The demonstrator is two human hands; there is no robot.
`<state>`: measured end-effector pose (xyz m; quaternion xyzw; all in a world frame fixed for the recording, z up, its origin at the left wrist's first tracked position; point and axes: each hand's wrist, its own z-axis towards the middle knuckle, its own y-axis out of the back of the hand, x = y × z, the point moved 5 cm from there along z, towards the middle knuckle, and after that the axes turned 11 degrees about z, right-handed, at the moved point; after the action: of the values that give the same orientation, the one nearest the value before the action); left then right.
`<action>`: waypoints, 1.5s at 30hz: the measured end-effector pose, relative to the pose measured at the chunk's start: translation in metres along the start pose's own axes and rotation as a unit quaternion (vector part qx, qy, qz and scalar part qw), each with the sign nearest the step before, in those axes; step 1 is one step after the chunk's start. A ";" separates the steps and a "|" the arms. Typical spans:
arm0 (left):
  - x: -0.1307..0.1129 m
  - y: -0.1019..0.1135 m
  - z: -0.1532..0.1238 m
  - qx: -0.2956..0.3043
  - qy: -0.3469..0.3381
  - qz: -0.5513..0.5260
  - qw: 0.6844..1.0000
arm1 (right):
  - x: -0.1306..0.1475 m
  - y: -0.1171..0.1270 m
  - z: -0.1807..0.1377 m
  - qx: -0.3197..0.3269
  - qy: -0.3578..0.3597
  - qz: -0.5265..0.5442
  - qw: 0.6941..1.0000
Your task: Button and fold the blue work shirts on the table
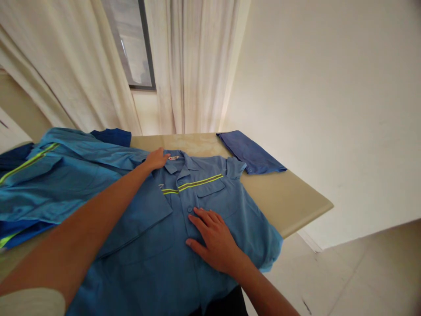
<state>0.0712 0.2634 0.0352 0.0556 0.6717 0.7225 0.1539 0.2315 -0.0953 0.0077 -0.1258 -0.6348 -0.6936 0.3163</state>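
Note:
A blue work shirt (184, 228) with a button front and a yellow-striped chest band lies face up on the table. Its left side is folded inward, so that a flap (144, 210) covers part of the chest. At the collar's left, my left hand (157, 159) is closed on the shirt's shoulder edge; part of its fingertips is hidden. My right hand (215, 239) rests flat on the shirt front, fingers spread, just below a button (190, 210). A small label (173, 158) shows inside the collar.
More blue garments with a yellow stripe (29, 162) are heaped at the left. A folded dark blue garment (251, 153) lies on the tan table (279, 197) by its right edge. Beyond are curtains (194, 66), a window (131, 44) and a white wall (329, 109).

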 end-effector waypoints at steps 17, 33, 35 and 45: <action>-0.019 -0.003 -0.083 -0.066 -0.322 -0.068 0.942 | 0.002 0.048 0.058 -0.004 0.032 -0.072 0.997; -0.006 -0.006 -0.077 0.014 -0.345 0.048 0.937 | -0.095 0.039 0.192 0.012 0.142 -0.113 0.983; -0.014 -0.004 -0.080 0.028 -0.333 0.060 0.940 | -0.091 0.037 0.189 0.021 0.133 -0.107 0.985; -0.057 -0.046 -0.114 -0.028 -0.365 0.029 0.930 | -0.121 0.079 0.191 -0.183 -0.021 -0.074 0.980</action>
<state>0.0995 0.1404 -0.0136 0.3304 0.5469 0.6749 0.3691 0.3284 0.1227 0.0324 -0.1492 -0.5109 -0.8169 0.2224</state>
